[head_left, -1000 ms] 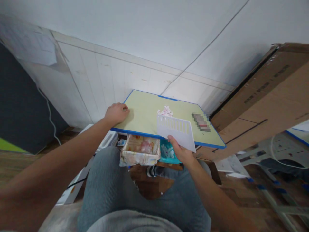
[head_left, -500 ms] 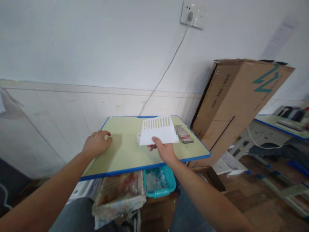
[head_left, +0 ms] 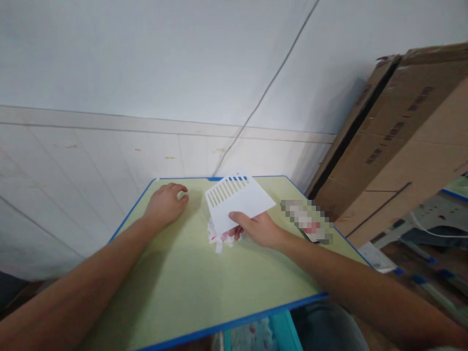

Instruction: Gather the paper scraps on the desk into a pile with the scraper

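My right hand [head_left: 261,229] grips a white sheet of paper or card [head_left: 239,202] by its near edge, thumb on top and fingers underneath. A row of narrow slots is cut along the sheet's far side, and the sheet is tilted above the table. Partly hidden below it lies a small heap of white and pinkish paper scraps [head_left: 218,243]. My left hand [head_left: 166,204] rests at the left of the pale green table [head_left: 190,287], empty, with loosely curled fingers and a gap between thumb and forefinger.
A pixelated flat object [head_left: 307,222] lies at the table's right. Tall cardboard boxes [head_left: 395,131] lean against the wall on the right. Below the front edge is a turquoise basket [head_left: 287,331] holding scraps. A grey cable [head_left: 270,83] runs down the wall behind the table.
The view has moved closer to the table. The slotted sheet has turned and tilted in my right hand, showing more of the scraps under it. My left hand has shifted inward over the table.
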### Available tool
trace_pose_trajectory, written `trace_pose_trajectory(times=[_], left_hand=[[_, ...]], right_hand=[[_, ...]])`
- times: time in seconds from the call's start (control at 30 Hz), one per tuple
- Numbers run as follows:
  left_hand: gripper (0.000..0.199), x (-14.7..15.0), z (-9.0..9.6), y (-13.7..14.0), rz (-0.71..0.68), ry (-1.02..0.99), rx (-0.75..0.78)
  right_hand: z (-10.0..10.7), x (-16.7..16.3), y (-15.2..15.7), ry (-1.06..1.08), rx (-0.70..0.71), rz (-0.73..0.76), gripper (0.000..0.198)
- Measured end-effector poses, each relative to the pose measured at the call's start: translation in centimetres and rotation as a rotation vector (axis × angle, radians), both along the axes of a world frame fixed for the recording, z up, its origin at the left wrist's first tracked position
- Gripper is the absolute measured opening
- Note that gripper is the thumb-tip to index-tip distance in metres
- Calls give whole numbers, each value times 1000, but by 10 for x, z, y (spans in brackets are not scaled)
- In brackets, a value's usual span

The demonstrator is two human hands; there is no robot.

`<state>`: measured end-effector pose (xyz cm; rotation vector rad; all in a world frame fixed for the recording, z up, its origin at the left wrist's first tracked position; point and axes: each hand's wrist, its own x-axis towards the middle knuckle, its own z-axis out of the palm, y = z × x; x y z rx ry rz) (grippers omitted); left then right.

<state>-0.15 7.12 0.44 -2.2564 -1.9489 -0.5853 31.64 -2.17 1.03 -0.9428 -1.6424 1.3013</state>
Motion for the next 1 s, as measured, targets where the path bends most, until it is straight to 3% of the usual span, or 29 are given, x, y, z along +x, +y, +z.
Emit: trace_pose_trajectory(times=[0.23, 0.53, 0.77, 1.0], left_hand=[[48, 16, -19, 6, -212, 13, 16], [41, 23, -13, 2, -187, -26, 17], [40, 23, -13, -1, -198, -36, 21], [44, 24, -12, 1, -178, -55, -5]], right_hand=[[1, 15, -27, -266, 97, 49, 44], [15, 27, -50, -488, 292, 55, 40], [4, 38, -53, -383, 309, 35, 45], [6, 46, -60, -559, 363, 95, 37]])
